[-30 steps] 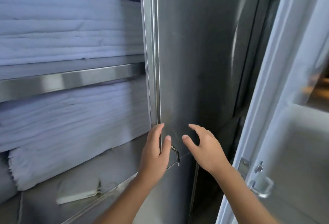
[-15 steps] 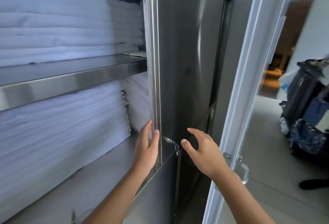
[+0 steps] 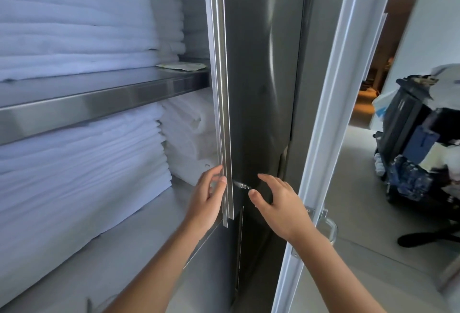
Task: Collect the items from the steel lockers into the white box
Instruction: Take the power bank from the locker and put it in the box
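Note:
A steel locker door (image 3: 258, 76) stands open edge-on in the middle of the view. My left hand (image 3: 207, 200) grips its front edge near the bottom, fingers behind the edge and thumb in front. My right hand (image 3: 278, 203) hovers with spread, relaxed fingers in front of the door's outer face, just right of a small key in the lock (image 3: 242, 185), holding nothing. Inside the locker, folded white towels (image 3: 74, 26) fill the upper shelf and more white towels (image 3: 79, 163) are stacked below. The white box is not in view.
A steel shelf (image 3: 104, 101) divides the locker; a flat paper packet (image 3: 181, 65) lies on it. A white door frame (image 3: 331, 113) with a metal handle (image 3: 328, 225) stands right. Beyond it a dark loaded cart (image 3: 418, 138) sits on the floor.
The locker door has swung further open under my left hand, showing more towels at the back right. My view has turned right, bringing the doorway and cart into sight. My right hand stays near the lock.

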The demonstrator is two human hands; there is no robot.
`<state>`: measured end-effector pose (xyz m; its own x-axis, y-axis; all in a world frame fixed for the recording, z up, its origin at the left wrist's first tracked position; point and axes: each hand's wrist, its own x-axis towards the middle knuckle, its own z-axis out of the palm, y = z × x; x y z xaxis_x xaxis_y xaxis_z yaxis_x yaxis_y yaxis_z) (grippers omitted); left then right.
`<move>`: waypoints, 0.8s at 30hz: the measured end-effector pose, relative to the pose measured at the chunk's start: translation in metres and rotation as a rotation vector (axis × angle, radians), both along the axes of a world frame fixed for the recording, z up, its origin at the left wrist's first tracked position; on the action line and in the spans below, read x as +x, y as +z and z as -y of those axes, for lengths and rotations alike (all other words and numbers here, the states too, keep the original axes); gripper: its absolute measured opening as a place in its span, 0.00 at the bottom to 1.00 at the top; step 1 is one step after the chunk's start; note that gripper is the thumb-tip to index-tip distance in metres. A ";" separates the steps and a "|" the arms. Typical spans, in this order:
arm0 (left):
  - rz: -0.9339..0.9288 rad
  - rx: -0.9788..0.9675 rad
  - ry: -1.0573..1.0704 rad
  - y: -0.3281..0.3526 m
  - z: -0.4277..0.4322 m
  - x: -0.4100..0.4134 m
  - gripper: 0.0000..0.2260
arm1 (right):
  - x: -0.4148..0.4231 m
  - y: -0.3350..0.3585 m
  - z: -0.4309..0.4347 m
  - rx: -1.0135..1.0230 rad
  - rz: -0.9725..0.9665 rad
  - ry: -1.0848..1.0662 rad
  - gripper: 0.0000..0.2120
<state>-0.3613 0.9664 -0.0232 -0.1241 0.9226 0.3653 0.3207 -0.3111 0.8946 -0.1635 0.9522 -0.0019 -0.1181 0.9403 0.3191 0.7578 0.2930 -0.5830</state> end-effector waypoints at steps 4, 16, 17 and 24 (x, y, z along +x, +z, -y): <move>-0.028 -0.024 0.055 -0.019 0.014 -0.007 0.14 | 0.001 -0.005 0.000 -0.012 -0.011 0.026 0.27; -0.142 -0.151 0.145 0.006 0.008 -0.005 0.26 | 0.024 -0.007 0.010 -0.019 -0.064 0.156 0.27; -0.156 -0.155 0.156 0.005 0.009 -0.001 0.28 | 0.029 -0.006 0.010 -0.017 -0.064 0.163 0.28; -0.248 -0.152 0.318 -0.028 0.037 0.004 0.26 | 0.051 -0.010 0.008 -0.034 -0.051 0.214 0.29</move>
<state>-0.3571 0.9289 -0.0516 -0.3368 0.8981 0.2829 0.5905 -0.0326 0.8064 -0.1126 0.9438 -0.0115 -0.3003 0.9061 0.2980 0.6500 0.4230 -0.6313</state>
